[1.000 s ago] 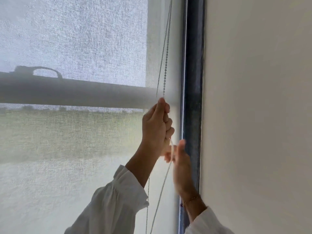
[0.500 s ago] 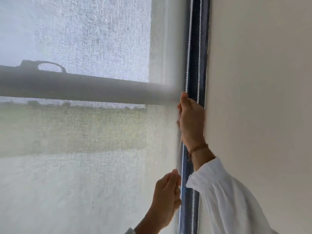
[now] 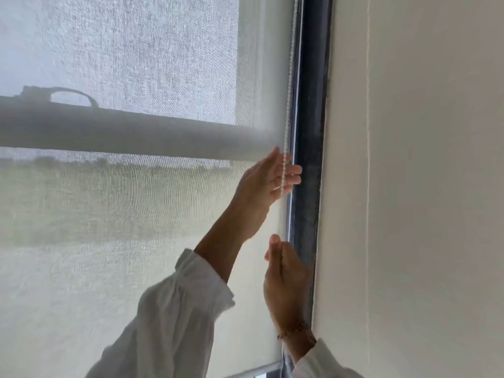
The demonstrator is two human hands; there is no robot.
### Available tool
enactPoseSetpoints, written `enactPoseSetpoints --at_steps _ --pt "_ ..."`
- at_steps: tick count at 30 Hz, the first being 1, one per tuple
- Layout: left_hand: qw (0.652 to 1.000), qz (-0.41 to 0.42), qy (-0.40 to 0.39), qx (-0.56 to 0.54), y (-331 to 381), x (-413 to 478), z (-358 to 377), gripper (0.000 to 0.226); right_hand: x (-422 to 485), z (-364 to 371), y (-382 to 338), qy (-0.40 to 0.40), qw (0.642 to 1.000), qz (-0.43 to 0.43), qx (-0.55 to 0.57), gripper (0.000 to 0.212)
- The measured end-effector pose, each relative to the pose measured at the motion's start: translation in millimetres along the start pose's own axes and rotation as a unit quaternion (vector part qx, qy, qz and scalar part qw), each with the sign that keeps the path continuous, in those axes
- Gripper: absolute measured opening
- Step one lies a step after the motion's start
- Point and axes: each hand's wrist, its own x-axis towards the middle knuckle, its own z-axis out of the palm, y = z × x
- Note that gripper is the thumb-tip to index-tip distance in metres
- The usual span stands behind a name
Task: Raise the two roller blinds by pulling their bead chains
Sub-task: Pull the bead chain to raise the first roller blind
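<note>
Loose white sleeves (image 3: 174,309) cover both forearms; a thin bracelet (image 3: 293,330) circles the right wrist.

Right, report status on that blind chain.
Left hand open, fingers spread round the bead chain. Right hand lower, grip closed on it. Blind down, bottom bar low. Nothing in the way.

The roller blind (image 3: 136,227) hangs in front of the window on your left, with a horizontal bar (image 3: 122,132) behind it. Right of the blind runs the window frame (image 3: 311,118), and right of that, the wall (image 3: 422,186). The bead chain (image 3: 289,85) drops along the blind's right edge, just beside the frame. It crosses the fingers of your left hand (image 3: 263,181), raised before the blind. Your right hand (image 3: 286,282) sits directly below, pinching the chain. The bottom rail (image 3: 256,370) lies below both.
</note>
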Motion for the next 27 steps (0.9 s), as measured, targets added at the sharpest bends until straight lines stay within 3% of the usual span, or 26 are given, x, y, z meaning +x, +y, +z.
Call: enactPoseSetpoints --at_steps 3,5,7,9,13,17,22,24,27 --pt "0.994 0.044 0.102 0.021 5 4 20 0.037 -5 -2 -1 -0.034 0.999 0.031 0.002 0.038" --pt "0.982 0.099 0.149 0.058 -2 3 30 0.040 2 0 -2 -0.058 0.988 0.132 0.062 0.038" --pt "0.981 0.111 0.156 0.032 -6 0 36 0.041 16 -3 -8 -0.096 0.938 0.280 0.180 0.042" --pt "0.983 0.107 0.150 0.000 -10 -4 36 0.044 34 -10 -12 -0.148 0.894 0.345 0.242 0.041" --pt "0.988 0.078 0.136 -0.002 -29 -22 33 0.042 82 -23 -18 -0.182 0.864 0.355 0.308 0.063" --pt "0.992 -0.006 0.127 0.011 -70 -56 29 0.046 130 -27 -30 -0.164 0.850 0.346 0.363 0.058" --pt "0.989 -0.079 0.122 0.017 -113 -99 25 0.042 164 -24 -56 -0.159 0.861 0.345 0.337 0.035" --pt "0.988 -0.096 0.118 0.018 -116 -107 27 0.044 166 -14 -63 -0.093 0.895 0.331 0.285 0.032" --pt "0.987 -0.107 0.117 0.018 -115 -109 31 0.053 160 1 -66 0.042 0.959 0.232 0.159 0.040"
